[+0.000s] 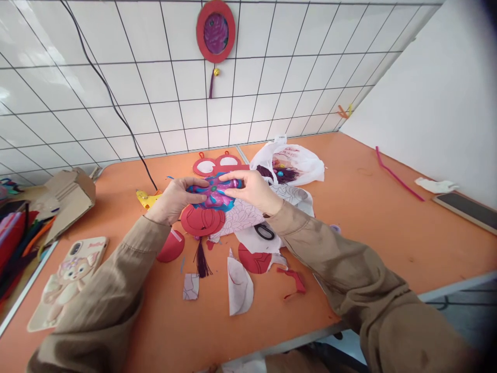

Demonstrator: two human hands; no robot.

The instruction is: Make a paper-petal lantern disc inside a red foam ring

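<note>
Both hands hold a shiny blue and purple flower-patterned piece (215,191) above the middle of the table. My left hand (176,197) pinches its left side between thumb and fingers. Its right side is gripped by my right hand (252,189), thumb and fingers closed on the edge. Just below lie red paper discs (202,220), with a dark purple tassel (201,260) hanging from them. Behind the piece are red rings with white centres (204,166). Patterned paper (243,217) spreads under my right wrist, and black-handled scissors (264,231) lie partly covered.
A white plastic bag (306,163) with purple tassels stands at the back. At left are a phone (70,282), a cardboard box (73,202) and a yellow tool (146,198). Paper scraps (238,287) lie in front. A finished-looking red oval ornament (199,31) hangs on the tiled wall.
</note>
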